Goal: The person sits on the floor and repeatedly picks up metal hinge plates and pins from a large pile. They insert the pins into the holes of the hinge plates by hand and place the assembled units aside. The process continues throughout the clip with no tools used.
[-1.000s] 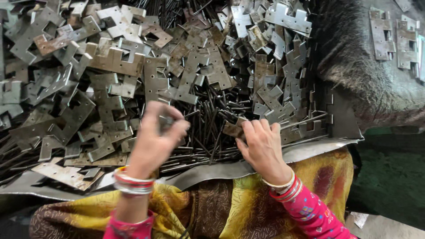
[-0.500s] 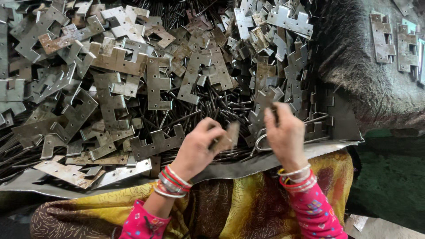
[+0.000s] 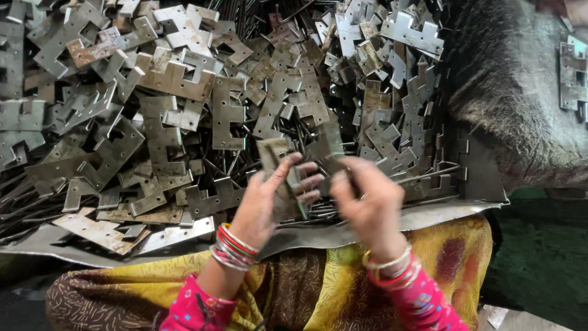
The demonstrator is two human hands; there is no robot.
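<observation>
1. Your hands have come together over the near edge of the pile. A second ago they were apart, your left hand [image 3: 260, 205] raised with fingers pinched and your right hand [image 3: 366, 205] flat on the heap.
2. Left hand now grips a dull hinge leaf [image 3: 278, 171], thumb on its upper face, fingers curled round its right edge, so the piece stands tilted above the heap.
3. Right hand is closed beside it, fingers bent inward. What it pinches is blurred; I cannot tell whether it is a pin or a second leaf.
4. Bringing both hands to one piece suggests you have moved from picking to fitting parts together.
5. Loose hinge leaves [image 3: 177, 79] cover the metal sheet [image 3: 422, 217] on your lap: flat stamped steel plates with notched, knuckled edges, grey to rusty brown, some brighter at the far right corner.
6. Thin dark pins [image 3: 245, 162] lie tangled under them.
7. Bangles [image 3: 231, 248] ring your left wrist, and yellow patterned cloth [image 3: 343, 288] shows below the sheet's near edge.
</observation>
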